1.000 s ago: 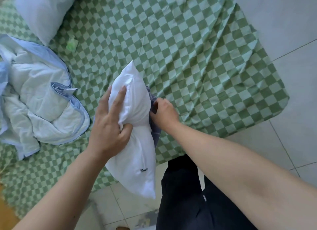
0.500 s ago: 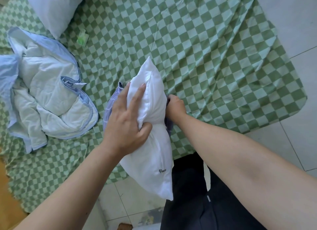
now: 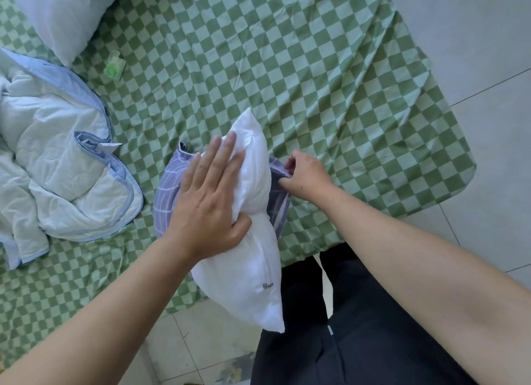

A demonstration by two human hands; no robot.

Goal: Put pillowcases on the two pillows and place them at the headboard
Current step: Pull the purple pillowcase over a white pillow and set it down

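Observation:
A white pillow [image 3: 253, 269] stands on edge at the near side of the bed, squeezed at its middle. My left hand [image 3: 208, 203] grips it there, fingers flat along its left face and thumb dug into the waist. A purple pillowcase with white grid lines [image 3: 168, 195] lies under and around the pillow's far half. My right hand [image 3: 304, 176] pinches the pillowcase's edge on the right side of the pillow. A second white pillow [image 3: 60, 14] lies at the top left of the bed.
The bed wears a green-and-white checked sheet [image 3: 316, 83]. A crumpled white quilt with blue trim [image 3: 57, 166] fills the left side. A small green packet [image 3: 115, 65] lies near the far pillow. Grey tiled floor [image 3: 474, 39] lies to the right and below.
More of the purple pillowcase shows on the left of the pillow now. My left hand's fingers have flattened along the pillow, and my right hand has drawn the case's edge outward to the right.

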